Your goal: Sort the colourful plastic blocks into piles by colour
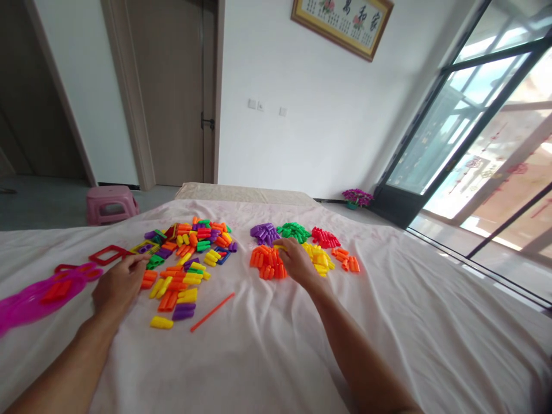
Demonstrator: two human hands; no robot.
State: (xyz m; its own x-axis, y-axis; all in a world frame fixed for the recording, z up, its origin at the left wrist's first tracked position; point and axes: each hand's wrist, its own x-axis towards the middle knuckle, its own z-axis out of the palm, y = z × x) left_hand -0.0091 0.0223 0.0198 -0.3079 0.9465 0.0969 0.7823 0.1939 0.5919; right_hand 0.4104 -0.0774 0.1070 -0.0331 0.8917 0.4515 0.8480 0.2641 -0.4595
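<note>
My left hand (119, 286) is at the left edge of a mixed pile of colored plastic pieces (186, 236), beside a green piece (155, 261). Its fingers are drawn together, and what they hold, if anything, is too small to make out. Over the sorted heaps on the right, my right hand (298, 263) pinches a small yellow piece (280, 247). Below and around it lie an orange heap (267, 263) and a yellow heap (319, 259). Purple (264, 233), green (294, 232) and red (325, 238) heaps lie behind.
A red frame piece (107, 253) and a magenta translucent bag (38, 299) lie at the left. An orange stick (213, 312) rests on the pale cloth (259, 368). Loose orange pieces (351, 264) sit at the right. A pink stool (112, 204) stands beyond the cloth.
</note>
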